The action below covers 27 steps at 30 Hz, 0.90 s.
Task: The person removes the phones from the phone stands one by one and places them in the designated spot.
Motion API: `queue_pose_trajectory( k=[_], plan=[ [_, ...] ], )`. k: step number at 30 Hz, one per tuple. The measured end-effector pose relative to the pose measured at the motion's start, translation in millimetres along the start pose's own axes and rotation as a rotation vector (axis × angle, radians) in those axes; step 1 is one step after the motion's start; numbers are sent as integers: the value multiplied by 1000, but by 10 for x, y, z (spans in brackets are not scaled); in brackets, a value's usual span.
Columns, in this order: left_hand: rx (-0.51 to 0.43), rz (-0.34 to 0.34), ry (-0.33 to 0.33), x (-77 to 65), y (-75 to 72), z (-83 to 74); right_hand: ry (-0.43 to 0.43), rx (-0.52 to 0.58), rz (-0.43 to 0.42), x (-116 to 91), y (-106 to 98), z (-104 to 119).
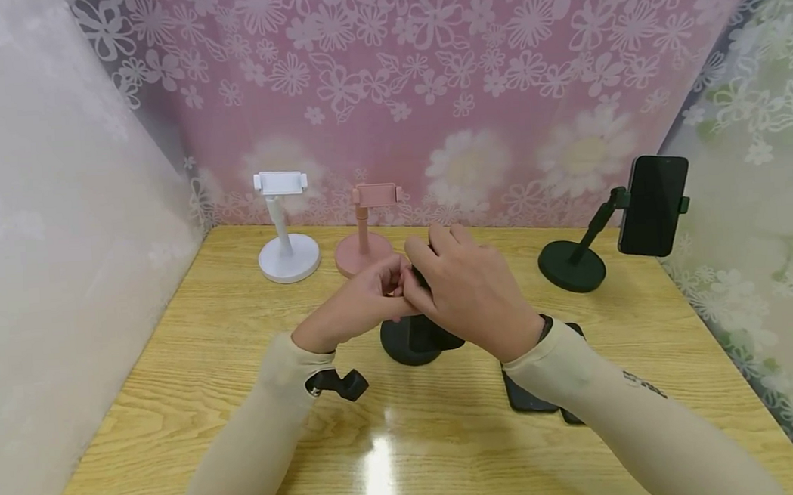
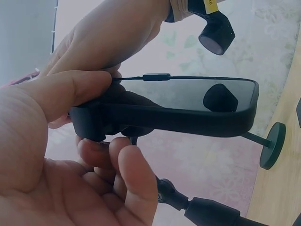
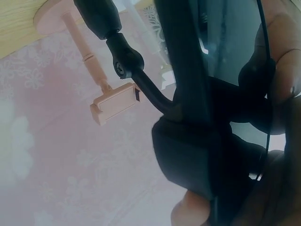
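Both hands meet at the head of a black phone stand, whose round base (image 1: 399, 346) stands mid-table. A black phone (image 2: 211, 123) lies in the stand's clamp (image 2: 87, 123), its screen turned up toward my wrists. My left hand (image 1: 365, 298) pinches this end, thumb (image 2: 84, 84) over the phone's edge and curled fingers under the clamp. From the other side my right hand (image 1: 467, 288) grips around the same clamp, its fingers bent over the phone's end. In the head view the hands hide most of the clamp. The jointed stem (image 3: 124, 61) shows in the right wrist view.
Behind stand a white phone stand (image 1: 289, 258) and a pink phone stand (image 1: 363, 253). A dark green stand (image 1: 571, 267) at the right carries a phone (image 1: 654, 205). Under my right forearm lie more dark phones (image 1: 528, 398). Floral cloth (image 1: 372, 75) hangs behind the table.
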<state>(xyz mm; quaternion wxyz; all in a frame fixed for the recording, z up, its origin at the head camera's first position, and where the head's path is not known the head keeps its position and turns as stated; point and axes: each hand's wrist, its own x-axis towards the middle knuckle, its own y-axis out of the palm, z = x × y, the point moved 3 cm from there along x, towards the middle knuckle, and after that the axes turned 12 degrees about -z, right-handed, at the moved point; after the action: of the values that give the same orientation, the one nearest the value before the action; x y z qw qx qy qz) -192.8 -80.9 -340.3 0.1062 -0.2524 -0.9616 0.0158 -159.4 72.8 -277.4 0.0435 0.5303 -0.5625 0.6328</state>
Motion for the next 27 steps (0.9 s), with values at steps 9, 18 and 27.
queue_pose_trajectory(
  k=[9,18,27],
  plan=[
    [-2,14,-36,21,45,65,-12,11,-9,-16,-4,-1],
    [41,-46,-46,8,38,54,28,55,30,3,-24,-16],
    [2,0,-41,-15,-8,28,60,63,131,49,-62,-49]
  ],
)
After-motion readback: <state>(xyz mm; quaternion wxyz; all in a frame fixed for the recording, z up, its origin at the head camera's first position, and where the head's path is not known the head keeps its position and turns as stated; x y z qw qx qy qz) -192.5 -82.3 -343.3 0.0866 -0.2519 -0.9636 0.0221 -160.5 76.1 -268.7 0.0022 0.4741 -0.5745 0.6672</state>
